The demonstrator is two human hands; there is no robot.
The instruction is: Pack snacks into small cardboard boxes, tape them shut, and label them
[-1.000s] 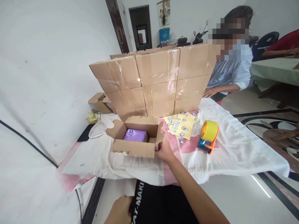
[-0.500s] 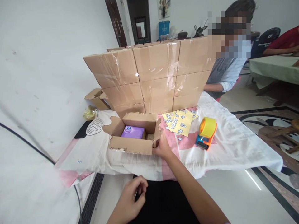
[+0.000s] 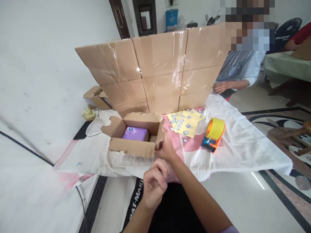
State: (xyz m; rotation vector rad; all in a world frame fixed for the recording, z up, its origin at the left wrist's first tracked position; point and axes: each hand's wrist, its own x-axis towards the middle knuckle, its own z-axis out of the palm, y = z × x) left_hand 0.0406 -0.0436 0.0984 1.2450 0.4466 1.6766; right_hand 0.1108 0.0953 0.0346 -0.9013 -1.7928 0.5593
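An open cardboard box (image 3: 132,147) with torn flaps sits near the table's front edge. In its left part lies a purple tissue pack (image 3: 135,133); bare cardboard shows at the right. My right hand (image 3: 166,147) grips the box's near right corner, its fingers partly hidden behind the cardboard. Closer to me, my left hand (image 3: 155,184) hovers in front of the table edge, its fingers curled in, with nothing visible in them. To the right of the box are yellow printed sheets (image 3: 190,123) and a tape dispenser (image 3: 213,134) with a yellow roll.
A wall of taped cartons (image 3: 160,71) stands behind the box. On the left are a white mesh piece (image 3: 95,127), a yellowish plastic bag (image 3: 89,112) and another open carton (image 3: 98,97). Across the table, a person's hand (image 3: 221,86) rests near the cartons' right edge.
My left hand has risen and moved right, towards my right wrist. My right hand keeps its grip on the box. The view has shifted slightly, and the other person's hand now shows.
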